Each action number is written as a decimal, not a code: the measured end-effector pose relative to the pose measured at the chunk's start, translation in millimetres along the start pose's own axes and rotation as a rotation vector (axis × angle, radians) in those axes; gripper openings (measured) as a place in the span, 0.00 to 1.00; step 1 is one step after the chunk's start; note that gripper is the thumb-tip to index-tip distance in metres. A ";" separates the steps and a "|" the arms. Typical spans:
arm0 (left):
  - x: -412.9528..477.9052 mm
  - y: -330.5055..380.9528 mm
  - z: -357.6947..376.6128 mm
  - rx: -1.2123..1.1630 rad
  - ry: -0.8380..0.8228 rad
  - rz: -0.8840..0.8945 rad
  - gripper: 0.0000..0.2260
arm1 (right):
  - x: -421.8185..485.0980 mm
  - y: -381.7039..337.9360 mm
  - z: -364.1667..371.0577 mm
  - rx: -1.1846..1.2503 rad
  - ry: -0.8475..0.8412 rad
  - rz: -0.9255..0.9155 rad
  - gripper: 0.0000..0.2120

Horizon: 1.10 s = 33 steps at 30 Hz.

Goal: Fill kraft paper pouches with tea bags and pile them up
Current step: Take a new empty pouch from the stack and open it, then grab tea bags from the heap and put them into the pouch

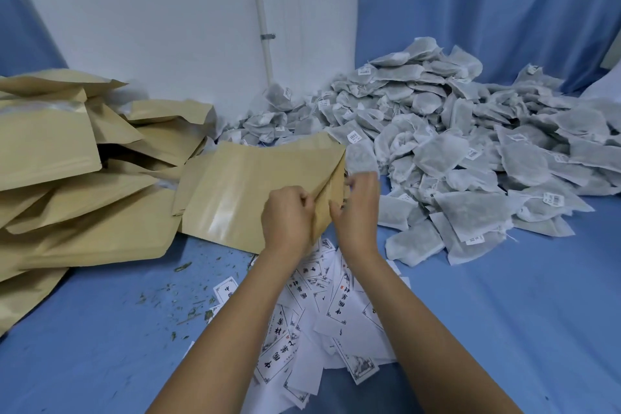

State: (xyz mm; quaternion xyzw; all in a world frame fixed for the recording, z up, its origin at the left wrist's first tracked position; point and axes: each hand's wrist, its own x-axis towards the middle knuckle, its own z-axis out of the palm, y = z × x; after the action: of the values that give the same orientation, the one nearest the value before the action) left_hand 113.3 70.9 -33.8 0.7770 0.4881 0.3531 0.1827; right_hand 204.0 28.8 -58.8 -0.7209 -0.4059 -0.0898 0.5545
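Note:
A kraft paper pouch (255,188) lies on its side in the middle, its mouth turned to the right. My left hand (287,220) pinches the near lip of that mouth. My right hand (358,208) grips the other lip, fingers curled at the opening. A large heap of grey-white tea bags (470,151) with small white tags spreads over the right side, just beyond my right hand. A pile of kraft pouches (74,185) is stacked on the left, touching the held pouch.
White printed paper labels (322,316) lie scattered under my forearms. Green tea crumbs (181,299) dot the blue cloth (504,329). A white wall with a pipe (260,10) stands behind, with blue curtains (487,3) at both sides.

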 end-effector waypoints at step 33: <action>61.3 40.0 -3.4 0.569 -0.018 0.413 0.19 | 54.9 73.0 -53.4 -0.576 -0.591 0.153 0.20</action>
State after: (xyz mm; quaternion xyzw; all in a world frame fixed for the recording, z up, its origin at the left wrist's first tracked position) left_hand 152.8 106.8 16.4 0.8822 0.3978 0.2256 -0.1124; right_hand 307.1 4.9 -60.3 -0.8693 -0.4511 0.0523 0.1952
